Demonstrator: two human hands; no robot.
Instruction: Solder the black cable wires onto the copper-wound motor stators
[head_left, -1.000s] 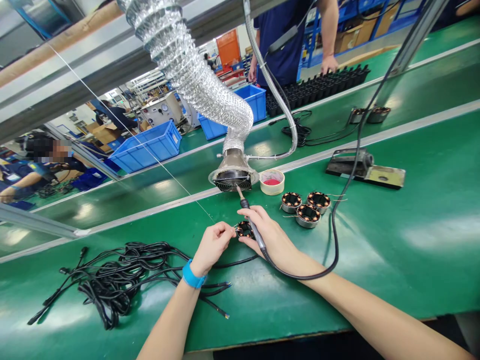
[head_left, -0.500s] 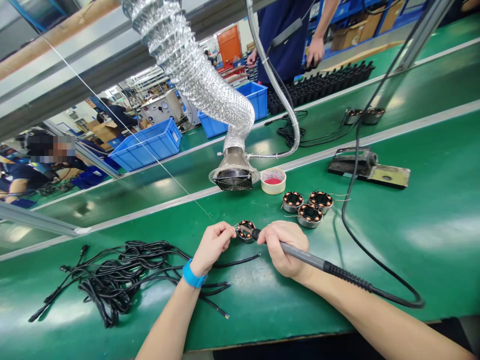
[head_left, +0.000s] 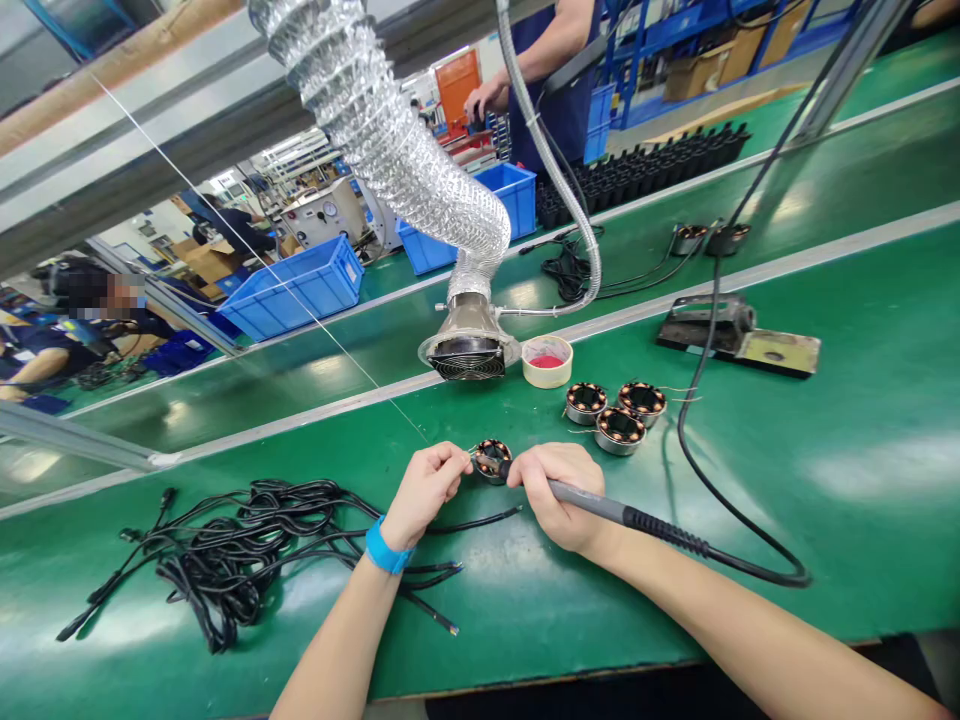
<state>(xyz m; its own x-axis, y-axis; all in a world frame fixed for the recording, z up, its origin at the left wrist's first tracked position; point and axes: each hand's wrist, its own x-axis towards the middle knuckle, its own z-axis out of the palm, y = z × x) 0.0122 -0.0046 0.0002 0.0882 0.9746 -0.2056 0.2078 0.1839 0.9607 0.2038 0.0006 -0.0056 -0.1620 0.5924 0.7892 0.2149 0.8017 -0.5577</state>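
Observation:
A motor stator [head_left: 493, 461], a metal ring with copper coils, sits on the green bench between my hands. My right hand [head_left: 561, 490] is wrapped round a soldering iron [head_left: 592, 503], and its tip reaches over the stator's coils. At the stator's left edge my left hand [head_left: 433, 478] is closed in a pinch. A thin strand of solder wire [head_left: 352, 362] runs down from the upper left to these fingers; the pinched end is too small to see clearly. Three more stators [head_left: 620, 430] with loose wire ends stand to the right.
Black cables [head_left: 255, 540] with stripped ends lie in a tangle at left. A fume extractor [head_left: 469, 345] hangs above the work. Behind are a tape roll [head_left: 547, 362] and an iron stand [head_left: 739, 335]. The iron's cord [head_left: 694, 440] loops at right. Across the bench stands a co-worker [head_left: 551, 80].
My right hand and the soldering iron have shifted slightly left, and the cord has swung left with them. My left hand stays put. The co-worker's arm across the bench has risen.

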